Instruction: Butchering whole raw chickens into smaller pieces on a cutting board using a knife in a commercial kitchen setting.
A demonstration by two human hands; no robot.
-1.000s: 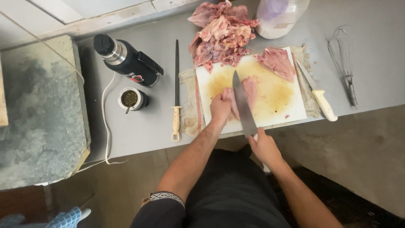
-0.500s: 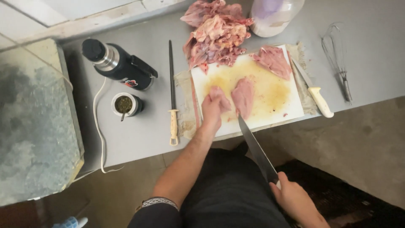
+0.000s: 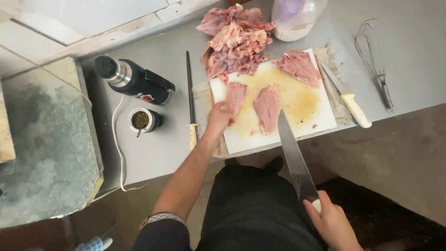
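- Grey countertop (image 3: 158, 153) under a pale wall ledge, brown floor below the front edge; seen from above.
- Far left: mottled grey slab (image 3: 44, 148) butted against the counter's end.
- Next right: black-and-steel thermos (image 3: 134, 82) lying on its side; just in front of it a small round cup (image 3: 141, 120) with green contents and a metal straw; white cord (image 3: 117, 148) looping past both and off the counter edge.
- Honing steel (image 3: 189, 93) lying front to back, pale handle toward the near edge, just left of the board.
- Left hand (image 3: 218, 118) reaching over the board's left edge, fingers closed lightly on the near end of a pink meat piece (image 3: 236, 95); patterned band at the upper arm.
- White cutting board (image 3: 297, 100), yellow-stained, resting on a cloth; second meat piece (image 3: 267, 107) flat at the centre, apart from the held one; third piece (image 3: 299, 67) at the far right corner.
- Heap of raw meat scraps (image 3: 234, 44) piled behind the board, spilling onto its far left corner.
- Right hand (image 3: 330, 221) low, off the counter, wrapped shut around the handle of a long chef's knife (image 3: 292, 155); blade tip pointing up over the board's near edge, close to the centre piece.
- Translucent jug (image 3: 297, 18) behind the board.
- White-handled knife (image 3: 348, 97) lying along the board's right side.
- Far right: wire whisk (image 3: 374, 56) flat on the counter.
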